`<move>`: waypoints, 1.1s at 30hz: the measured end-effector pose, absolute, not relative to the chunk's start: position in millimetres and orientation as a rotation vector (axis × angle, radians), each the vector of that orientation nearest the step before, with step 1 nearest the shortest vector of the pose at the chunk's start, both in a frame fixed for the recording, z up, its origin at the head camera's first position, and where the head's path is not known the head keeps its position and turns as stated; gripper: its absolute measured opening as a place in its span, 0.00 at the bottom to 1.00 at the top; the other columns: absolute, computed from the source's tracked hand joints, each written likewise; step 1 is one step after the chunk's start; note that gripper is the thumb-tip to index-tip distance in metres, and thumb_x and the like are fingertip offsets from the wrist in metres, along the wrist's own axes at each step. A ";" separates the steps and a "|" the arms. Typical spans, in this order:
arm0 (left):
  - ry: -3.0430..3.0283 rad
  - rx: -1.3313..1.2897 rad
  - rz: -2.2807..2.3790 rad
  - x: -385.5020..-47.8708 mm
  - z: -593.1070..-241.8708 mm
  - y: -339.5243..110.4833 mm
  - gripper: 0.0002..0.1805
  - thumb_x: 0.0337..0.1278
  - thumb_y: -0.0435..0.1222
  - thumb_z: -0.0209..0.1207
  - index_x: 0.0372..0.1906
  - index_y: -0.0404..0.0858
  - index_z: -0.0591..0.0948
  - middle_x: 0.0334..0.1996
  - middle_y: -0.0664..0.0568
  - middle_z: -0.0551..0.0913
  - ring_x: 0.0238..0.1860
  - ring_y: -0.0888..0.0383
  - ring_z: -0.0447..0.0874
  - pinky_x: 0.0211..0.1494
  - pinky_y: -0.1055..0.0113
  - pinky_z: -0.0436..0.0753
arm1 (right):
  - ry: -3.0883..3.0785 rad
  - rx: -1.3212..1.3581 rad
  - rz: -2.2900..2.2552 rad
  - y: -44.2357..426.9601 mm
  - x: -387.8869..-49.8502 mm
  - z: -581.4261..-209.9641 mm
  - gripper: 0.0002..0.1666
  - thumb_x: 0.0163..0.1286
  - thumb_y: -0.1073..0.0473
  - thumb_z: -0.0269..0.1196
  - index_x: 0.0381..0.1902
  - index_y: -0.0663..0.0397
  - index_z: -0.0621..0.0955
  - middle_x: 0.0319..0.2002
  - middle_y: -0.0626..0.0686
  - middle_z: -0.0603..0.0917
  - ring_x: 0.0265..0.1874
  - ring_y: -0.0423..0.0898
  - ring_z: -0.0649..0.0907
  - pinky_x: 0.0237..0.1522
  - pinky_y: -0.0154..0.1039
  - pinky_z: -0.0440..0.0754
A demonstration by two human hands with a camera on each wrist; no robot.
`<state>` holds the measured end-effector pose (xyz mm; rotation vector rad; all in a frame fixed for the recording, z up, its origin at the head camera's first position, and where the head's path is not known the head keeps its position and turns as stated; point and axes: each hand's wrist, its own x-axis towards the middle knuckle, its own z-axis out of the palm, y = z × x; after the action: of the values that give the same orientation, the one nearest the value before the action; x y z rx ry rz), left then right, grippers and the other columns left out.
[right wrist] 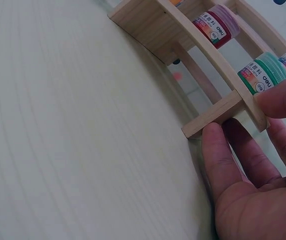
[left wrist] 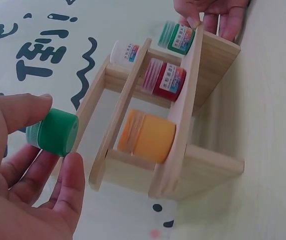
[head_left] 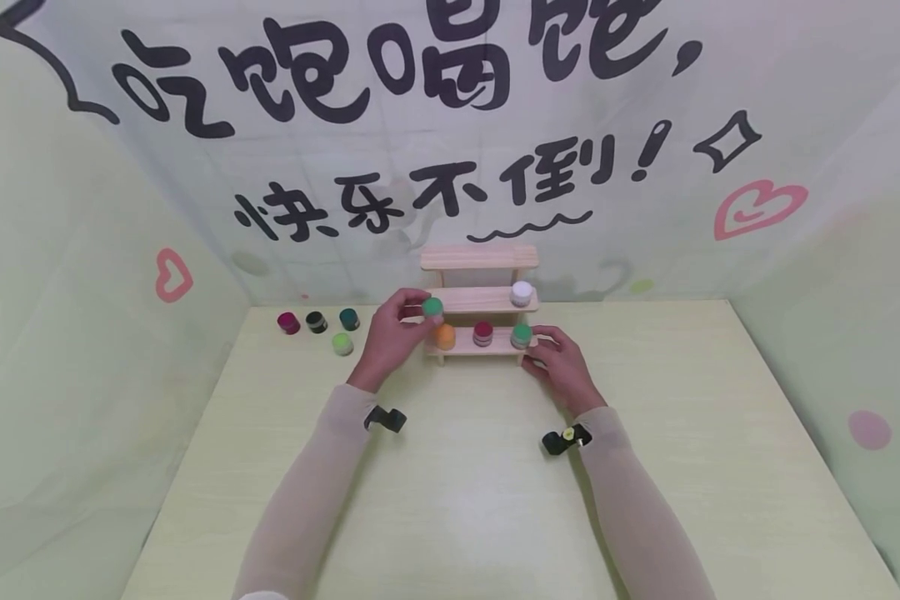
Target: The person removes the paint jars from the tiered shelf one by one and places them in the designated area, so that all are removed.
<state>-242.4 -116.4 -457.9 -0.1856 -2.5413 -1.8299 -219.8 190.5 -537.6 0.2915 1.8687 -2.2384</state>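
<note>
My left hand (head_left: 390, 335) pinches a green paint jar (left wrist: 58, 132) between thumb and fingers. The jar is held off the surface, beside the left end of the middle tier of a three-tier wooden display rack (head_left: 476, 299). On the bottom tier stand an orange jar (left wrist: 150, 136), a red jar (head_left: 483, 334) and a second green jar (right wrist: 263, 73). A white jar (head_left: 521, 293) sits at the right of the middle tier. My right hand (head_left: 566, 369) grips the rack's bottom right end, thumb on the shelf edge and fingers by the side support.
Left of the rack, on the pale wooden table (head_left: 465, 483), stand a magenta jar (head_left: 288, 323), a black jar (head_left: 316, 322), a teal jar (head_left: 349, 318) and a light green jar (head_left: 342, 343). A printed cloth (head_left: 330, 150) hangs behind the rack.
</note>
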 end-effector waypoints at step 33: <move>-2.530 -0.015 -1.735 -221.7 -495.8 -227.4 0.29 0.63 0.48 0.73 0.66 0.45 0.80 0.65 0.50 0.80 0.64 0.49 0.81 0.57 0.77 0.84 | 1.861 0.295 -2.239 190.0 -219.4 -535.8 0.19 0.77 0.66 0.62 0.63 0.50 0.77 0.48 0.45 0.88 0.47 0.41 0.88 0.55 0.35 0.89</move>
<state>-221.7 -227.4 -495.8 -0.0151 -2.5303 -1.7350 -219.4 190.0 -535.8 0.2951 1.8613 -2.2389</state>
